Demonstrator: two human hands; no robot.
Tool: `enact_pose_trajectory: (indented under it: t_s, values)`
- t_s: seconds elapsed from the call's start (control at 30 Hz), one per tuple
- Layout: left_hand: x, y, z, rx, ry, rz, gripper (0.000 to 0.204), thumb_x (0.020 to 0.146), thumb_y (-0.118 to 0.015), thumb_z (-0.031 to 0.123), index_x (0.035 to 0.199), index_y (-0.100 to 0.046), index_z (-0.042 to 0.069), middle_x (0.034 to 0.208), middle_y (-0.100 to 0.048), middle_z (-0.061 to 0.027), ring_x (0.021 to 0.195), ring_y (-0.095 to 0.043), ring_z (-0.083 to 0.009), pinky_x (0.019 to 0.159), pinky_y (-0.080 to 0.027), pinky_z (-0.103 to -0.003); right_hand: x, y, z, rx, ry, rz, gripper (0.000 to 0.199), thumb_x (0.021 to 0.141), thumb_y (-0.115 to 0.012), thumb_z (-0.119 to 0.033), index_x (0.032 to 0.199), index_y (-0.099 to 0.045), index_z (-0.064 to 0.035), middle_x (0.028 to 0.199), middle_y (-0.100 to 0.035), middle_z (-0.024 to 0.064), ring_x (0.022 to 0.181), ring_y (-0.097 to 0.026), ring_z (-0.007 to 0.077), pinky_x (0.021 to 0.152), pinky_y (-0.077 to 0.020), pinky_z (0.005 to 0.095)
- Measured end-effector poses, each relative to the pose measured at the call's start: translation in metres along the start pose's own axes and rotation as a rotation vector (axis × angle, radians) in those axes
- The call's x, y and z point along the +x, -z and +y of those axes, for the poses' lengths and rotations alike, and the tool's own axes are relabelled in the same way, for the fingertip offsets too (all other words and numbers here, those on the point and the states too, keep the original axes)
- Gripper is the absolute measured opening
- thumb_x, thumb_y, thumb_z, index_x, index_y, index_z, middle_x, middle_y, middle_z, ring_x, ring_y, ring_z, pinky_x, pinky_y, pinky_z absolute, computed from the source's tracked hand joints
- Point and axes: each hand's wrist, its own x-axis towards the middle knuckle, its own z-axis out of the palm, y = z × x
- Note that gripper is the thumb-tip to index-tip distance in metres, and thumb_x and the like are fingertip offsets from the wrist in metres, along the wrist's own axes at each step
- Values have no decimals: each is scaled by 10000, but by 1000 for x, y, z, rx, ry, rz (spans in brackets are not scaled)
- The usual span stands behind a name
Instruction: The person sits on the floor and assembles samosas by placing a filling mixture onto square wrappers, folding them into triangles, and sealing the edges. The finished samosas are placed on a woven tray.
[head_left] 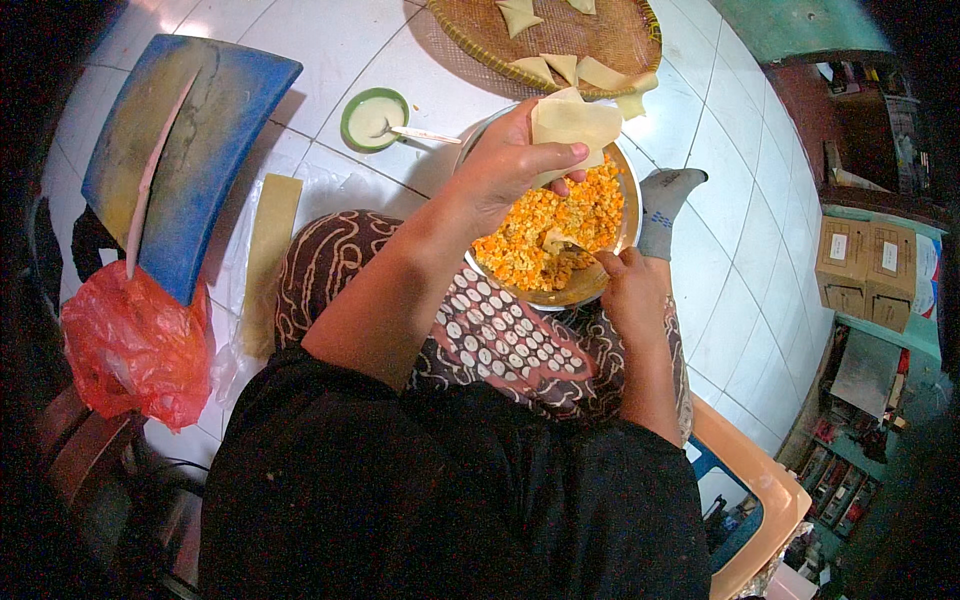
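Your left hand [508, 162] has a pale wrapper [580, 122] pinched between thumb and curled fingers, above the far side of the metal bowl [545, 297]. The fingers of your right hand [628, 285] are closed around the spoon [565, 243] at the bowl's 4 o'clock, its head down in the diced orange-and-white filling [515, 228].

Taking the bowl as the clock's centre, several folded wrapper pieces [562, 68] sit on the round woven tray [470, 38] at 12, so some pieces look finished. The one in your hand seems not yet sealed, and whether it has filling inside you cannot tell. Plenty of filling remains, so by my judgement much is left. The pale yellow strip [270, 262] at 9, beside clear plastic, may be more wrappers.

Everything is laid out on a white tiled floor [745, 270]. A small green bowl [355, 122] of whitish liquid is at 10, a utensil resting in it. Farther out, a worn blue panel [235, 140] stands between 9 and 10, and a red plastic bag [140, 345] at 8. Cardboard boxes [842, 262] sit just past 3, crowded shelves [840, 490] at 4, and an orange plastic frame [785, 505] at 5.
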Motion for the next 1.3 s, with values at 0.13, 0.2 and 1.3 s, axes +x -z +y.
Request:
enact_pose_trajectory:
  t_s: [0.13, 0.2, 1.3]
  values:
    - [2, 0, -2, 3, 4, -10, 467, 759, -641, 111, 1167, -434, 20, 962, -591, -81, 756, -592, -129, 600, -488, -245, 1, 1, 11, -14, -15, -4, 370, 683, -509, 25, 966, -656, -162, 854, -592, 89, 836, -570, 273, 728, -454, 365]
    - [2, 2, -3, 2, 5, -11, 470, 759, -641, 112, 1170, -431, 20, 964, -591, -82, 757, -592, -128, 602, -488, -244, -1, 2, 19, 71, -45, -11, 348, 698, -506, -3, 967, -655, -166, 859, -592, 82, 831, -577, 275, 724, -457, 371]
    - [3, 3, -6, -49, 107, -90, 486, 745, -655, 118, 1168, -437, 20, 990, -588, -74, 789, -589, -129, 666, -484, -262, 16, -34, 21, 98, -242, -377, 325, 760, -488, -132, 1062, -606, -130, 898, -625, 170, 831, -612, 310, 743, -472, 388]
